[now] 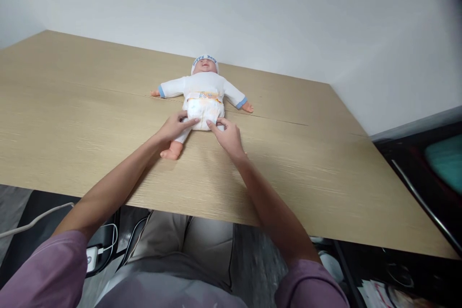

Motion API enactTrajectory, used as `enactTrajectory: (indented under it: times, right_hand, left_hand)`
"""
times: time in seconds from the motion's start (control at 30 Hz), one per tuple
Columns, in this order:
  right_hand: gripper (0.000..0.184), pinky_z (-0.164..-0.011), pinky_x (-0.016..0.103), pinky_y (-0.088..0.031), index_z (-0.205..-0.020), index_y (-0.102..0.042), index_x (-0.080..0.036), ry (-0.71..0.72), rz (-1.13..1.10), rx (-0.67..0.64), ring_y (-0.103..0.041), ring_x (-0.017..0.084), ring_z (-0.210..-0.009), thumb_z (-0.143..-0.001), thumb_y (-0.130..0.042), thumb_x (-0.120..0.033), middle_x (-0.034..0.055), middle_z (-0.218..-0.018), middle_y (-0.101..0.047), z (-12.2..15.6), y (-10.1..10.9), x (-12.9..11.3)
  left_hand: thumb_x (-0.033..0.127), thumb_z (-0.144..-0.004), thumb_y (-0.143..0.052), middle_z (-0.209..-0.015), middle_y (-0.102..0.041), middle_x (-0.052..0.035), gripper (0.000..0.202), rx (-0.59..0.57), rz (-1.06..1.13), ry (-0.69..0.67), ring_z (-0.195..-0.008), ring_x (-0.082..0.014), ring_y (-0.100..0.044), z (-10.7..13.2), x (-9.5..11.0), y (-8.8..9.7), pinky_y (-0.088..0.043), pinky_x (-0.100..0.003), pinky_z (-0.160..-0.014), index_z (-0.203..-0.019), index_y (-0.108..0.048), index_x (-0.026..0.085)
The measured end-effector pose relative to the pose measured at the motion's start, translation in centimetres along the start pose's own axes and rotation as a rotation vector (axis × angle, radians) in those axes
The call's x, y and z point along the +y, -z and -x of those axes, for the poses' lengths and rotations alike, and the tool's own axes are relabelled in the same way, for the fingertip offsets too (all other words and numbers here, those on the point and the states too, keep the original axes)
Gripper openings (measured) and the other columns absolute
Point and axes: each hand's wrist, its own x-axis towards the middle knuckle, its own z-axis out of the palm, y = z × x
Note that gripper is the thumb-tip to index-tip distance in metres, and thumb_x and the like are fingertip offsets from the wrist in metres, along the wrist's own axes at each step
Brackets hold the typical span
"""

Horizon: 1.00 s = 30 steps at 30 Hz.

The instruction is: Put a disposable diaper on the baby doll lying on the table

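A baby doll [202,82] in a white top with blue cuffs and a white printed cap lies on its back, arms spread, head away from me. Around its hips is a white diaper [202,109] with an orange patterned waistband. My left hand [175,126] is closed on the diaper's left leg edge, thumb on its front. My right hand [228,137] pinches the opposite leg edge between thumb and fingers. One doll foot [172,150] shows below my left hand; the other leg is mostly hidden behind my right hand.
The doll lies on a wide wooden table [90,106] against a pale wall [252,9]. A white charger [92,258] with a cable is below the table at left. A dark chair-like object [415,168] stands at the right edge.
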Motion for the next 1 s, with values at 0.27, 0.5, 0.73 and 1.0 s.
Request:
enactTrajectory:
  times: [0.27, 0.5, 0.73, 1.0]
  right_hand:
    - [0.052, -0.083, 0.035, -0.055, -0.101, -0.079, -0.024, -0.035, -0.16, -0.05, -0.067, 0.024, -0.087, -0.094, -0.074, -0.075, 0.0038, -0.095, -0.079, -0.2, 0.3, 0.5]
    - [0.046, -0.099, 0.046, -0.058, -0.095, -0.079, -0.026, 0.078, 0.064, -0.01, -0.072, 0.032, -0.105, -0.097, -0.075, -0.072, 0.01, -0.104, -0.082, -0.1, -0.2, 0.3]
    - [0.051, -0.09, 0.038, -0.059, -0.106, -0.078, -0.024, -0.05, -0.29, -0.113, -0.072, 0.025, -0.097, -0.095, -0.074, -0.074, 0.0048, -0.106, -0.083, -0.3, 0.6, 0.2]
    - [0.034, -0.102, 0.049, -0.055, -0.103, -0.076, -0.025, 0.06, 0.084, 0.132, -0.067, 0.033, -0.104, -0.101, -0.074, -0.06, 0.0098, -0.102, -0.079, 1.2, 0.2, 0.3]
  left_hand:
    - [0.061, -0.085, -0.098, -0.135, -0.083, -0.0123, 0.062, -0.097, 0.38, 0.125, -0.124, -0.0308, -0.077, -0.4, -0.6, 0.9, -0.061, -0.043, -0.109, -0.128, -0.079, 0.021]
    - [0.071, -0.091, -0.087, -0.119, -0.082, -0.0096, 0.059, 0.009, 0.066, 0.036, -0.113, -0.0285, -0.073, -0.4, -0.4, 0.3, -0.056, -0.039, -0.1, -0.115, -0.08, 0.017]
    - [0.068, -0.084, -0.093, -0.124, -0.084, -0.0107, 0.06, 0.041, 0.281, 0.131, -0.112, -0.029, -0.076, 0.3, 0.5, -0.5, -0.058, -0.039, -0.097, -0.117, -0.082, 0.019]
    - [0.063, -0.073, -0.103, -0.11, -0.086, -0.011, 0.059, 0.138, 0.379, 0.167, -0.107, -0.0311, -0.08, 0.0, -0.4, -0.3, -0.063, -0.046, -0.098, -0.103, -0.079, 0.019]
